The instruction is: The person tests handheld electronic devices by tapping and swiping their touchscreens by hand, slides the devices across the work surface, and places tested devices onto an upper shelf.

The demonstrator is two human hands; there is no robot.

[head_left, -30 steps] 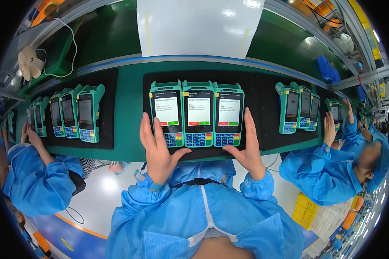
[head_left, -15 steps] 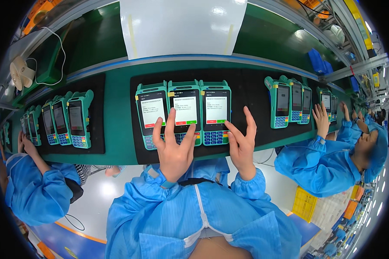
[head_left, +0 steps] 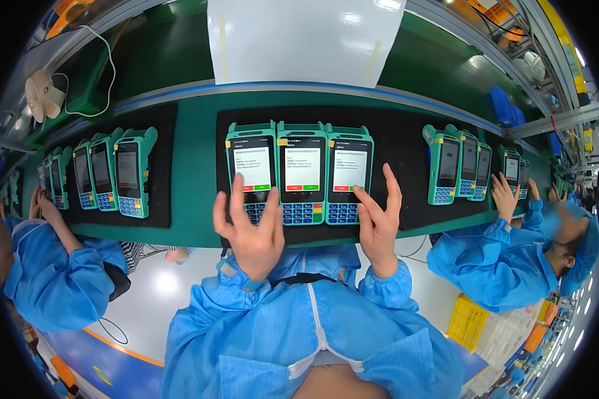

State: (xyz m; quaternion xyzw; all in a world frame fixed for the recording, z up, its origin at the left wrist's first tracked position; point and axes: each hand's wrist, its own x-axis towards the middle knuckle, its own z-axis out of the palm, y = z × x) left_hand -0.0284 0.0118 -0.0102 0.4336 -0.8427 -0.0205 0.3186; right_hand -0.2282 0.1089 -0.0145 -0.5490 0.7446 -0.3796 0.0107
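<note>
Three green payment terminals stand side by side before me, screens lit white with a red and a green button: the left terminal (head_left: 253, 159), the middle terminal (head_left: 302, 166) and the right terminal (head_left: 351, 163). My left hand (head_left: 251, 239) hovers with fingers spread over the lower part of the left terminal, hiding much of its keypad; one fingertip is near its red button. My right hand (head_left: 381, 233) is also open, its index fingertip at the green button on the right terminal's screen. Neither hand holds anything.
The terminals lie on a black mat (head_left: 402, 143) on a green bench (head_left: 196, 153). More terminals (head_left: 133, 174) stand to the left and others (head_left: 444, 169) to the right. Co-workers in blue (head_left: 63, 272) sit on both sides. A small white fan (head_left: 44, 95) is at the far left.
My left hand has shifted left from the middle terminal to the left one. My right index finger has moved slightly left on the right terminal. The whole view has shifted a little.
</note>
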